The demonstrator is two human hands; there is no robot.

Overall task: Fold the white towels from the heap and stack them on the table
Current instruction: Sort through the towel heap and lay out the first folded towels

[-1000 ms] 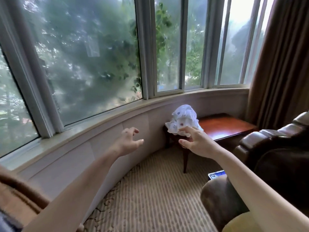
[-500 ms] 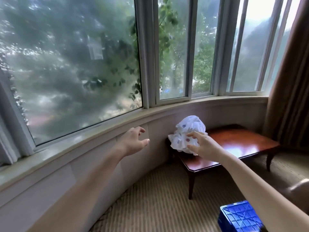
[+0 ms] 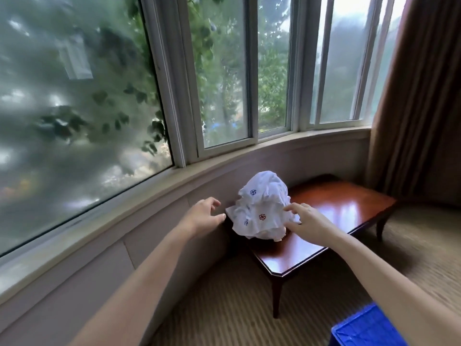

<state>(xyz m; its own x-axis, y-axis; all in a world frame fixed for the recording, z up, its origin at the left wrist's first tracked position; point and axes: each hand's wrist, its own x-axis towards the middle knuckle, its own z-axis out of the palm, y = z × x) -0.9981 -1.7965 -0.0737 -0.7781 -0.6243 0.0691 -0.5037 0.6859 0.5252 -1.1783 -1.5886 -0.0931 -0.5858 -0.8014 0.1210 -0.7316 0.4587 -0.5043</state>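
Note:
A crumpled heap of white towels with small blue and red flower marks sits on the left end of a low, glossy wooden table. My right hand reaches onto the heap's right side, its fingers spread and touching the cloth without closing on it. My left hand hovers just left of the heap, fingers loosely curved and holding nothing, its thumb near the towel's left edge.
A curved window sill and wall run behind and left of the table. A brown curtain hangs at the right. A blue plastic crate stands on the carpet at the lower right.
I have come closer to the table and both hands have moved forward to the heap. The right hand now touches the towels and the left hand is beside them.

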